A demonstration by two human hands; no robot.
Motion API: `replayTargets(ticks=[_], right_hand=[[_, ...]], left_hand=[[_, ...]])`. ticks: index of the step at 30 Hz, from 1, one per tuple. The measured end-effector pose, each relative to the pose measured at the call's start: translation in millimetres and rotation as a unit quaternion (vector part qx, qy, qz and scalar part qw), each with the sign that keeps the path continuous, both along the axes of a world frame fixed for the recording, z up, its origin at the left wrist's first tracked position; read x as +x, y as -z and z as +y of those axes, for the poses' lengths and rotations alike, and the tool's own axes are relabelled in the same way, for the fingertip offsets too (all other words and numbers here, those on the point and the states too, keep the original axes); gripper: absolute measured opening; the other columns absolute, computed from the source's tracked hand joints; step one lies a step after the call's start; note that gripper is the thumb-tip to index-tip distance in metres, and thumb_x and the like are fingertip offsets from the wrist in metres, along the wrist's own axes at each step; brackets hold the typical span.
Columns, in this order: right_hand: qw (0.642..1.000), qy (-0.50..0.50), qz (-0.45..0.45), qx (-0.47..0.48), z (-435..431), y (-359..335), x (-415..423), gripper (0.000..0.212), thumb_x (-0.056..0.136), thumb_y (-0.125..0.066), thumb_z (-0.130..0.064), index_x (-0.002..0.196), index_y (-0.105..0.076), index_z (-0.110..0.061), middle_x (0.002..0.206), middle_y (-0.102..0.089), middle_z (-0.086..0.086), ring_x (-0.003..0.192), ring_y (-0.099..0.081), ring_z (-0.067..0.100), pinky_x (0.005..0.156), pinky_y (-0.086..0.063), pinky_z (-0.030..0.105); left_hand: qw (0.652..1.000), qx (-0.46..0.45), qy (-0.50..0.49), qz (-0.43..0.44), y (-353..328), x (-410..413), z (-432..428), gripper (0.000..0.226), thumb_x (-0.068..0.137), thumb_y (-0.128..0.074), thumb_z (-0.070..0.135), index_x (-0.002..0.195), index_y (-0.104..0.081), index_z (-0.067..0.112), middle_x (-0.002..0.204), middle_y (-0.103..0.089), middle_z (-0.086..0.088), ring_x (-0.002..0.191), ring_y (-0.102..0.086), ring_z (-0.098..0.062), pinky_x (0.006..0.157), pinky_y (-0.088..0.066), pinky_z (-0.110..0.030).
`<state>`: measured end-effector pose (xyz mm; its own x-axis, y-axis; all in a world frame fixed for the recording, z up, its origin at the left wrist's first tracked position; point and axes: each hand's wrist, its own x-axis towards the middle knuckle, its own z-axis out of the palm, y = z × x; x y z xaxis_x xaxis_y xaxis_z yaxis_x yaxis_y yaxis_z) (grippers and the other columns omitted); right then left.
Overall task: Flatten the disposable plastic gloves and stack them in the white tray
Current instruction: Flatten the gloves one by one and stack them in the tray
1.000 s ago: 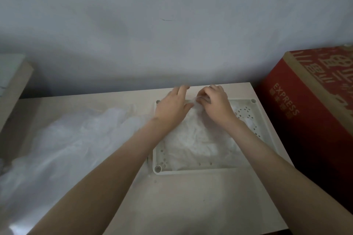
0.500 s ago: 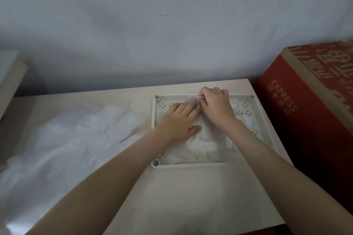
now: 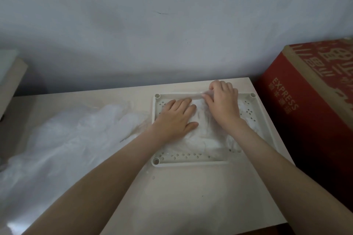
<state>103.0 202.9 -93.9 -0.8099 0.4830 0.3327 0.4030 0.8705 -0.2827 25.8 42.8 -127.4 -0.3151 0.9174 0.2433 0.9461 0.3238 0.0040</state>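
Note:
A white perforated tray (image 3: 191, 163) lies on the right half of the table and holds a layer of clear plastic gloves (image 3: 206, 137). My left hand (image 3: 176, 118) presses flat on the gloves in the tray, fingers straight. My right hand (image 3: 223, 101) is at the tray's far rim with fingers curled, pinching a stretched edge of a glove. A loose pile of crumpled clear gloves (image 3: 63, 143) covers the table's left half.
A light wooden table (image 3: 191, 196) stands against a grey wall. A large red cardboard box (image 3: 309, 105) marked EXPRESS stands close to the table's right edge. Another wooden surface (image 3: 11, 82) shows at the far left.
My left hand slid back from the tray's far rim toward me and now lies flat on the gloves. My right hand stayed at the far rim, pulling the glove edge.

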Motion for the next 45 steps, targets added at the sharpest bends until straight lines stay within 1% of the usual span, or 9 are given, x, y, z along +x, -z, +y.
replayTargets(ticks=[4,8,15,27,30,33,39,43,45], right_hand=[[0.999,0.03,-0.002,-0.017,6,-8,-2,0.022,0.093,-0.059,-0.026,0.103,-0.055,-0.007,0.107,-0.055,0.008,0.103,-0.045,0.03,0.082,-0.025,0.034],[0.999,0.035,-0.024,-0.027,7,-8,-4,0.021,0.093,-0.057,-0.025,0.106,-0.054,-0.008,0.111,-0.054,0.008,0.107,-0.043,0.029,0.085,-0.025,0.035],[0.998,-0.027,-0.057,-0.029,3,-6,-3,0.022,0.093,-0.057,-0.025,0.108,-0.055,-0.009,0.111,-0.052,0.006,0.108,-0.043,0.027,0.083,-0.02,0.031],[0.996,-0.042,-0.083,-0.005,3,-6,-2,0.024,0.092,-0.058,-0.032,0.104,-0.057,-0.012,0.108,-0.05,0.004,0.106,-0.042,0.025,0.085,-0.021,0.031],[0.995,-0.033,-0.09,-0.003,3,-7,-4,0.026,0.091,-0.06,-0.033,0.104,-0.057,-0.012,0.11,-0.049,0.005,0.108,-0.041,0.026,0.086,-0.021,0.033],[0.994,-0.028,-0.104,-0.006,4,-6,-5,0.029,0.09,-0.06,-0.037,0.107,-0.056,-0.014,0.112,-0.047,0.003,0.11,-0.039,0.025,0.088,-0.021,0.032],[0.991,-0.026,-0.092,-0.092,11,-14,-1,0.04,0.088,-0.063,-0.042,0.12,-0.055,-0.02,0.121,-0.045,-0.002,0.119,-0.035,0.021,0.095,-0.019,0.03],[0.991,-0.042,-0.063,-0.107,12,-24,5,0.044,0.088,-0.064,-0.039,0.125,-0.053,-0.018,0.126,-0.046,-0.001,0.122,-0.035,0.022,0.093,-0.021,0.03],[0.989,-0.066,-0.031,-0.125,9,-31,10,0.041,0.087,-0.066,-0.034,0.122,-0.053,-0.015,0.121,-0.048,-0.001,0.118,-0.039,0.02,0.097,-0.028,0.031]], left_hand=[[1.0,0.011,0.009,0.005,-1,-1,-1,0.05,0.087,-0.036,0.045,0.108,-0.065,0.009,0.12,-0.063,-0.013,0.105,-0.062,-0.029,0.09,-0.049,-0.039],[1.0,0.025,0.006,0.003,-2,0,-1,0.044,0.088,-0.036,0.039,0.104,-0.065,0.009,0.116,-0.064,-0.012,0.099,-0.062,-0.029,0.086,-0.049,-0.038],[1.0,-0.015,0.017,-0.017,-7,-1,-5,0.049,0.084,-0.037,0.045,0.106,-0.062,0.009,0.115,-0.062,-0.014,0.099,-0.06,-0.032,0.085,-0.049,-0.04],[0.998,-0.056,0.032,-0.027,-24,-2,-15,0.051,0.067,-0.036,0.034,0.104,-0.063,0.012,0.108,-0.061,-0.012,0.088,-0.059,-0.031,0.073,-0.047,-0.038],[0.998,-0.048,0.021,-0.022,-21,-3,-13,0.045,0.079,-0.04,0.037,0.107,-0.065,0.013,0.117,-0.061,-0.016,0.094,-0.061,-0.033,0.078,-0.049,-0.04],[0.998,-0.058,0.008,-0.007,-16,-1,-12,0.055,0.089,-0.034,0.052,0.119,-0.064,0.017,0.125,-0.06,-0.016,0.103,-0.062,-0.03,0.083,-0.05,-0.038],[0.996,-0.089,-0.003,-0.015,-18,1,-10,0.06,0.089,-0.027,0.055,0.119,-0.064,0.018,0.12,-0.062,-0.015,0.101,-0.063,-0.031,0.083,-0.05,-0.038],[0.994,-0.106,-0.03,-0.028,-27,8,-6,0.073,0.088,-0.01,0.061,0.137,-0.045,0.02,0.138,-0.045,-0.012,0.121,-0.047,-0.029,0.096,-0.037,-0.04],[0.991,-0.125,-0.039,-0.016,-26,9,-4,0.066,0.093,-0.016,0.061,0.144,-0.031,0.021,0.146,-0.033,-0.01,0.13,-0.036,-0.027,0.102,-0.03,-0.038]])
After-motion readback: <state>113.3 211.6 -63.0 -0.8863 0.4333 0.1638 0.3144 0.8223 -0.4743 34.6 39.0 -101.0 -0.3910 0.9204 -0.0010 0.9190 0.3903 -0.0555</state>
